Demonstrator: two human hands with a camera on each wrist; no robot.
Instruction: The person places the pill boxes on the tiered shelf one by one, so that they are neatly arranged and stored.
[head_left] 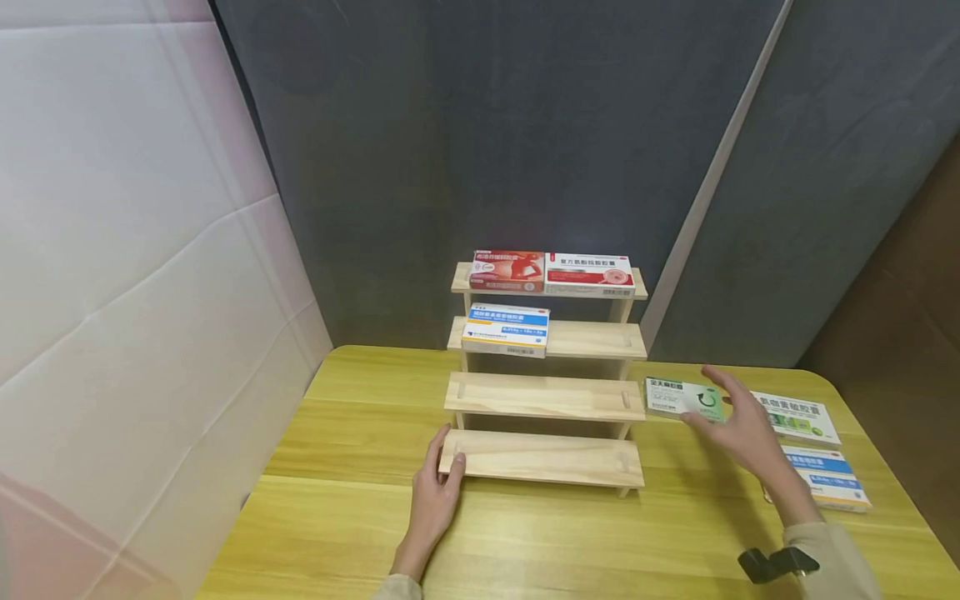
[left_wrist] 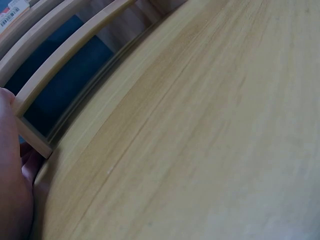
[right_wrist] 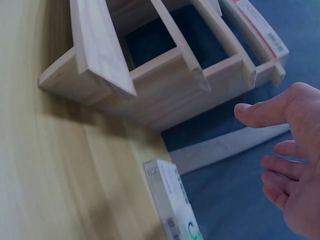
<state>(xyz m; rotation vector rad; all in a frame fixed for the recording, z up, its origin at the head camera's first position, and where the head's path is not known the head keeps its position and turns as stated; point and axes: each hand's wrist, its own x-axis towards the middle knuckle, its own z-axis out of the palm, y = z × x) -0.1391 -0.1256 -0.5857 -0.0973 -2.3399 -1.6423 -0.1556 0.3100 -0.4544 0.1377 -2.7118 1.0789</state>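
Observation:
A four-step wooden display stand (head_left: 543, 457) stands on the table. My left hand (head_left: 433, 502) grips the left end of its lowest step, thumb over the board; in the left wrist view the fingers go partly out of sight behind the side piece (left_wrist: 34, 137). To the right of the stand lies a green and white medicine box (head_left: 663, 398). Over that box's right end hovers my right hand (head_left: 750, 433), thumb and fingers spread. The right wrist view shows nothing between those fingers, with the box (right_wrist: 172, 197) below on the table.
Red (head_left: 507, 272) and red-white (head_left: 589, 274) medicine boxes lie on the top step, a blue-white box (head_left: 506, 329) on the second. Another green-white box (head_left: 802, 417) and a blue-white box (head_left: 836, 479) lie at the table's right. A dark curtain (head_left: 487, 150) hangs behind.

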